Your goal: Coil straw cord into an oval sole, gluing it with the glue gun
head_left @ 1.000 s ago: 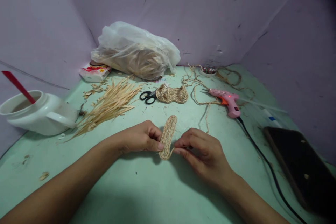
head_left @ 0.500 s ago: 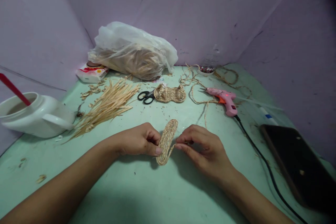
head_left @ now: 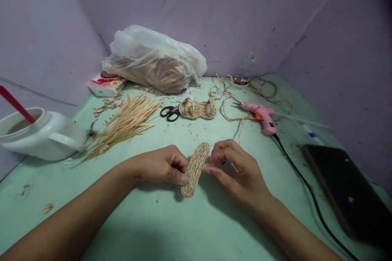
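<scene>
Coiled rope oval (head_left: 195, 170) was held just below the frame's centre, lower left edge pinched by the left hand (head_left: 168, 167). The right hand (head_left: 237, 166) was set beside its right edge; grip there could not be told. Steady support, even edge pressing judged best.

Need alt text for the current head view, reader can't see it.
A person's left hand grips a flat, oblong fiber piece, with the right hand at the piece's right edge. Behind, on a green table, lie straw-colored strips, scissors, a second fiber piece and a pink glue gun.
</scene>
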### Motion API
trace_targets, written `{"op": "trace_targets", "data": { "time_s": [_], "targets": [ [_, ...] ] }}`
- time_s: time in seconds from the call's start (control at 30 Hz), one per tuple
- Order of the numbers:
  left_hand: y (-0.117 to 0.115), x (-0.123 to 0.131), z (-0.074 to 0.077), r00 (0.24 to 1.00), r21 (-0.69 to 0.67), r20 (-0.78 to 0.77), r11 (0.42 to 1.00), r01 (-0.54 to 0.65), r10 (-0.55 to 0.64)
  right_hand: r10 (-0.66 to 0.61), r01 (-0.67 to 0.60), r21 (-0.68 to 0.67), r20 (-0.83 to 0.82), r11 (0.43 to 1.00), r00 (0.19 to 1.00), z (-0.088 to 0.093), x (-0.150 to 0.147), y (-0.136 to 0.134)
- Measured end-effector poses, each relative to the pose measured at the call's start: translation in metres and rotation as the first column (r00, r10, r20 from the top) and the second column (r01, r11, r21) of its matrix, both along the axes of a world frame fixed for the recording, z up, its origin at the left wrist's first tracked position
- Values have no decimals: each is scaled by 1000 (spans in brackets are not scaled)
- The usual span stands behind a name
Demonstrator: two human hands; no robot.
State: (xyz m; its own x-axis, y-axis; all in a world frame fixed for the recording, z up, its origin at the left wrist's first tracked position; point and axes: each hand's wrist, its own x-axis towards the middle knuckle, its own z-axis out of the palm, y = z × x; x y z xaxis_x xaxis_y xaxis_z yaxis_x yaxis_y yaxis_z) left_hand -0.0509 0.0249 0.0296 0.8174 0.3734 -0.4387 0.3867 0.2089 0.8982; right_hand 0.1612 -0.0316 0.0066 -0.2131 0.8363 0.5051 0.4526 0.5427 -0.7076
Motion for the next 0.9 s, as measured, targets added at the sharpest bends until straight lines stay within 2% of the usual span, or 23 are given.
{"op": "trace_targets", "data": {
  "time_s": [0.13, 0.3, 0.53, 0.6, 0.67, 0.8, 0.9],
  "targets": [
    [2, -2, 3, 997, 48, -52, 997, 53, -50, 88, -84, -87, 35, 993, 996, 0, 4, 1],
    [6, -5, 11, 974, 163, -205, 977, 135, -100, 92, -34, -247, 227, 968, 970, 0, 9, -1],
    [4, 6, 23, 882, 350, -459, 891, 288, -105, 211, -99, -306, 359, 947, 909, -1, 5, 0],
    [4, 8, 24, 847, 392, -528, 869, 301, -55, 221, -95, -312, 399, 945, 890, -1, 5, 1],
    [5, 8, 25, 814, 470, -578, 838, 278, 54, 211, -70, -316, 439, 946, 873, -1, 4, 1],
    [-1, 4, 29, 747, 671, -585, 706, 226, 316, 178, -15, -321, 487, 947, 855, 2, 4, -1],
    [-20, 6, 34, 740, 740, -546, 640, 206, 393, 154, 24, -337, 493, 941, 856, 4, 4, -3]
  ]
}}
